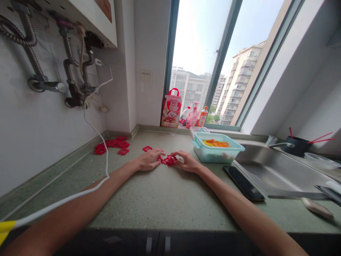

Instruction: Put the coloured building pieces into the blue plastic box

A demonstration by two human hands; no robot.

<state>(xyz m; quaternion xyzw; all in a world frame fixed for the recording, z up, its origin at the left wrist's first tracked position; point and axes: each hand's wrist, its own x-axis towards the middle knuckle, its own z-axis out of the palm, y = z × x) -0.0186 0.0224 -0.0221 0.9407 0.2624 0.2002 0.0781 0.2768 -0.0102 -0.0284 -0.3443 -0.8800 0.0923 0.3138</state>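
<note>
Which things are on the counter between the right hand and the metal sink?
In the head view, a turquoise container stands between the right hand and sink, with a black phone nearer the front of the counter.

From here I see bright red, notch-edged pieces point(169, 160) bunched between the left hand point(151, 160) and right hand point(188, 162), touched by both — another red piece point(147, 148) lies flat just beyond the left hand, a red heap point(114, 143) farther left.

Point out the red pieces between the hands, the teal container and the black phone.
Red pieces point(169, 160): head view, middle of the cluster.
Teal container point(220, 155): head view, its front wall.
Black phone point(243, 183): head view, middle of its upper face.
</note>
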